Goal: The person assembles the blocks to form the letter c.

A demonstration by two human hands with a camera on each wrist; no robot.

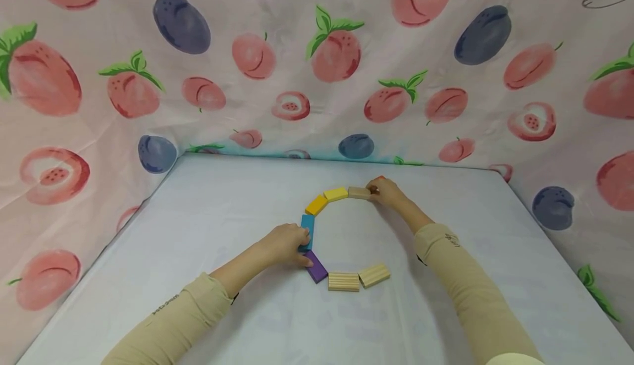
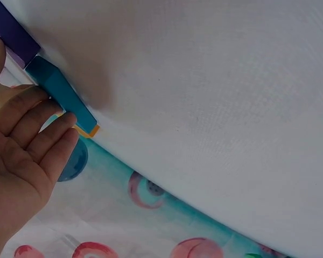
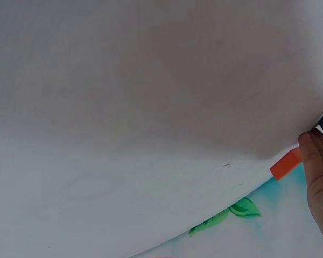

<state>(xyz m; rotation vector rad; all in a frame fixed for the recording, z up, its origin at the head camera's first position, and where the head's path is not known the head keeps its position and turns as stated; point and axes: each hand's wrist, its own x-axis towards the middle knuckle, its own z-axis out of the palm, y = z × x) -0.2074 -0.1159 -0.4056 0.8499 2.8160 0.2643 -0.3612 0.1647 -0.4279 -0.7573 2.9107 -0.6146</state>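
Observation:
My left hand (image 1: 287, 245) lies against the outer side of the curved row. Its fairly straight fingers touch the blue block (image 1: 308, 224), and its thumb reaches the purple block (image 1: 317, 268). The left wrist view shows the fingers along the side of the blue block (image 2: 62, 91). At the far end, my right hand (image 1: 388, 193) pinches the right end of a plain wooden block (image 1: 359, 192); the fingertips are partly hidden. An orange-red block (image 3: 285, 165) shows just past the right fingers, mostly hidden by the hand in the head view.
Yellow (image 1: 336, 194) and orange-yellow (image 1: 316, 205) blocks link the wooden block to the blue one. Nearer me, a ridged wooden block (image 1: 344, 282) and another light wooden block (image 1: 374, 274) continue the curve. A fruit-print cloth (image 1: 297, 51) rises behind the white table (image 1: 208, 205).

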